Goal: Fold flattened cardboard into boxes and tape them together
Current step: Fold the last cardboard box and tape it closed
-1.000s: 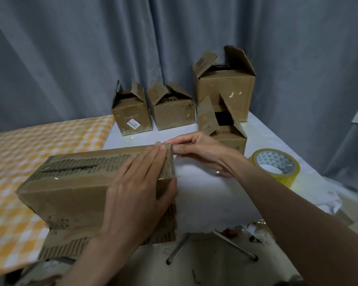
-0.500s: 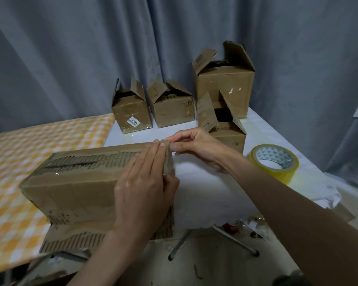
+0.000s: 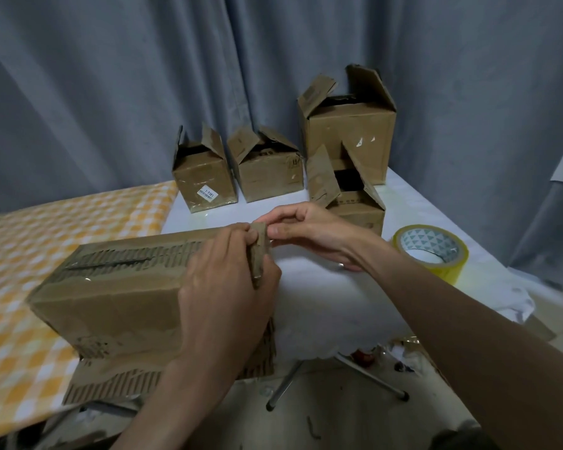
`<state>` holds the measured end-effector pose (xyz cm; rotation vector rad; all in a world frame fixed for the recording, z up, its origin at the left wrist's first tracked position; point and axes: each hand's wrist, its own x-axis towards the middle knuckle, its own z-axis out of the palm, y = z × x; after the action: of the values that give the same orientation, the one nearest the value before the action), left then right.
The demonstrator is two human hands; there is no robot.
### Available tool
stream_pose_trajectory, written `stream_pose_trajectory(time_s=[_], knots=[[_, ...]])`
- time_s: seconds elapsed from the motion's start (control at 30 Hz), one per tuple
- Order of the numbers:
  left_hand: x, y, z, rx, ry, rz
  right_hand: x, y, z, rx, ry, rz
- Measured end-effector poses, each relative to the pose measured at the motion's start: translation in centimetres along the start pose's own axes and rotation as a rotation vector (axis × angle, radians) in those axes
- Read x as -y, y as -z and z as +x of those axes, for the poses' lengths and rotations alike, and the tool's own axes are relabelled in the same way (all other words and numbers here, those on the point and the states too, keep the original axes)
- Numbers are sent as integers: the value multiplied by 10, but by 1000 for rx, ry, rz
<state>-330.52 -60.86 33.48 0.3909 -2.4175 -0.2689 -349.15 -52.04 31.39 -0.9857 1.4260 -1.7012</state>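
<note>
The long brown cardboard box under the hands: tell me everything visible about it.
The long brown cardboard box lies on its side across the checked cloth and the white table. Its surface is worn, with the top layer torn away to bare corrugation along the upper face and the lower flap. The left hand grips its right end; the right hand pinches the upper corner there.
</note>
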Motion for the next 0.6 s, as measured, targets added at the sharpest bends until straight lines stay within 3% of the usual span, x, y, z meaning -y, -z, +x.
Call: stream_pose_trajectory(time_s=[0.23, 0.47, 0.6], knots=[[3, -1, 0, 36, -40, 105, -2, -15, 5, -134, 120, -116], [4, -2, -2, 67, -152, 255, 7, -12, -7, -17, 63, -132], [2, -9, -2, 97, -113, 200, 6, -13, -7, -1, 61, -130]])
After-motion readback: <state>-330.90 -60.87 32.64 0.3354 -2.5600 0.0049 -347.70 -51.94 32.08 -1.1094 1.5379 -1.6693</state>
